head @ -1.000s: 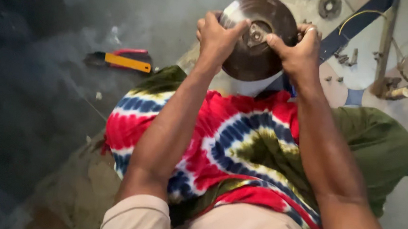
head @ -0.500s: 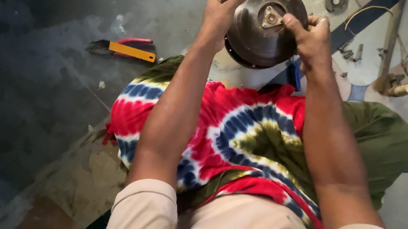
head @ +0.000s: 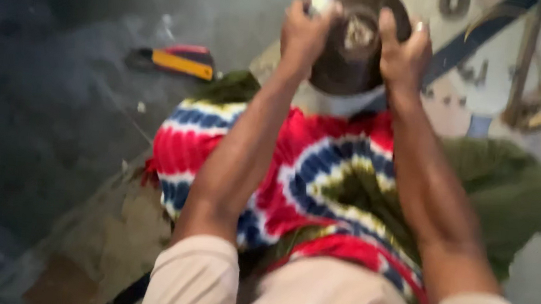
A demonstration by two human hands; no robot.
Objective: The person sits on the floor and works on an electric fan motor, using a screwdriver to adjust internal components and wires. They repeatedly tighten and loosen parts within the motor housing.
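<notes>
Head view, looking down over the person's lap: no package, label or sign can be made out; the nearest thing to one is a yellow and red hand tool (head: 174,61), long and flat, lying on the dark floor (head: 37,123) well apart from the hands, up and to the left.

The left hand (head: 304,37) and the right hand (head: 404,53) both grip a round dark metal part (head: 353,56), dish-shaped with a paler hub at its middle; the left hand clasps its left rim, the right hand its right rim, fingers curled over the edge; the part sits at the top of the frame, held up between the two hands above the knees; its upper edge is cut off by the picture; the whole frame is blurred, so finer detail of the hub cannot be told.

Under the forearms lies a tie-dyed cloth (head: 319,187), soft and folded, ringed in red, blue, white and olive; beside it on the right is olive green fabric (head: 509,188); pale beige sleeves (head: 192,280) fill the bottom edge.

The floor is rough, stained concrete; it lies open on the left side; the upper right is crowded with a blue bar (head: 475,36), a thin rusty rod (head: 524,62) and a small ring-shaped piece (head: 453,3).
</notes>
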